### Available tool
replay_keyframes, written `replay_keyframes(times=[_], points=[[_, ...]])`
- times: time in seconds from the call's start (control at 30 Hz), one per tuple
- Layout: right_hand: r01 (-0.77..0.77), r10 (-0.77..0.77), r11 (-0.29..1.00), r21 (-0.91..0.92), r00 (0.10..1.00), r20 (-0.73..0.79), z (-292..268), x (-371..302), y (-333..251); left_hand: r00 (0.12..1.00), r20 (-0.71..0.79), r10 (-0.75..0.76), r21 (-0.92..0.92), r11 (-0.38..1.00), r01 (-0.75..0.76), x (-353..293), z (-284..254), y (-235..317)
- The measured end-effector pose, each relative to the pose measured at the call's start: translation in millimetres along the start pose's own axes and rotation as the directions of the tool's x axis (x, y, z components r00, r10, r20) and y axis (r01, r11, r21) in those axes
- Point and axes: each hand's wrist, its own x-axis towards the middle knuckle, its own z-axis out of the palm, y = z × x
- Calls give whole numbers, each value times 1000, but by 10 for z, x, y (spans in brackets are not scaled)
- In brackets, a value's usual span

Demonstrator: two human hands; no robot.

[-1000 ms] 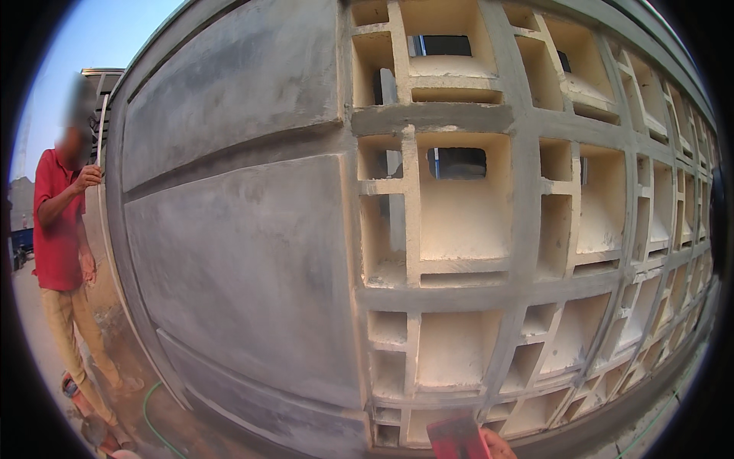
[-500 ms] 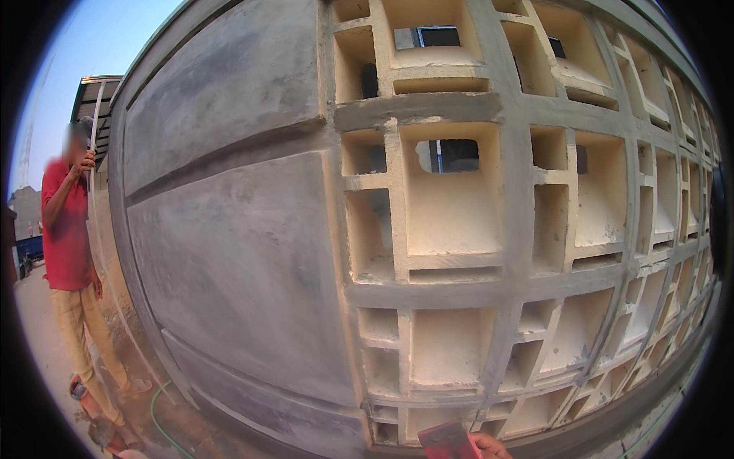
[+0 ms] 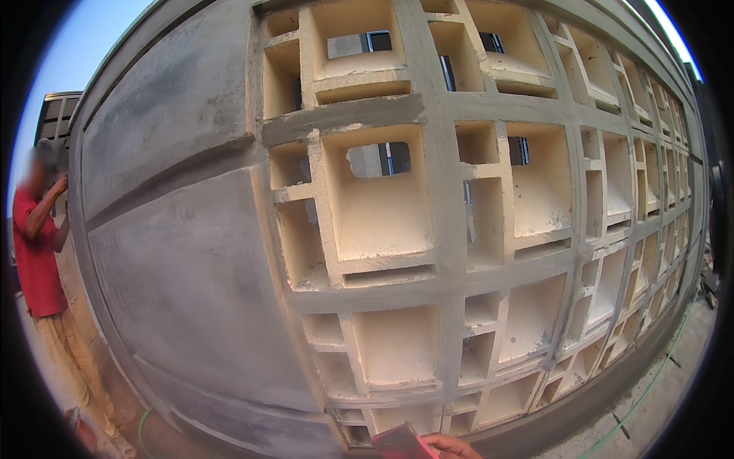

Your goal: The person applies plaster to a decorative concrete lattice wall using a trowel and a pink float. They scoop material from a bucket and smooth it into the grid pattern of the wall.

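At the lower edge, my right hand (image 3: 453, 446) is closed round a flat, red, plate-like tool (image 3: 403, 442). Only its fingers and the upper part of the tool show; the rest is cut off by the picture's rim. The tool is near the foot of a wall of cream breeze blocks (image 3: 382, 222), whose square and narrow openings are framed by grey mortar bands (image 3: 446, 229). Left of the blocks spreads a smooth grey plastered panel (image 3: 183, 291) with a recessed groove across it. My left hand is out of view.
A person in a red shirt (image 3: 38, 264) stands at the wall's far left end, hands raised near its edge. A green hose (image 3: 638, 402) runs along the ground at right, and part of a green line (image 3: 142, 432) shows at lower left.
My view has swung right, so the wall and the person sit further left. The person's second arm is now raised; the pale pole seen earlier no longer shows. My right hand still holds the red tool.
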Motion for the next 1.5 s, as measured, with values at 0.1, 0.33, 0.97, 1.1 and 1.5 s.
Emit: replay_keyframes(times=[0.1,0.33,0.97,1.1,1.5], points=[[22,-22,999,-38,1000,5,11,-10,7,1000,24,-19,1,1000,19,47,18,-16],[67,-65,997,-42,997,32,-35,65,84,991,96,-89,17,996,87,258,122,-48],[160,-150,985,-58,978,144,6,-101,54,945,218,-242,61,970,234,248,563,-160],[176,-167,984,-30,968,188,-127,-162,-31,905,324,-276,39,960,279,399,673,-321],[-322,229,458,-829,943,-240,-376,-706,-514,675,584,-450,0,832,555,359,-185,-1105]])
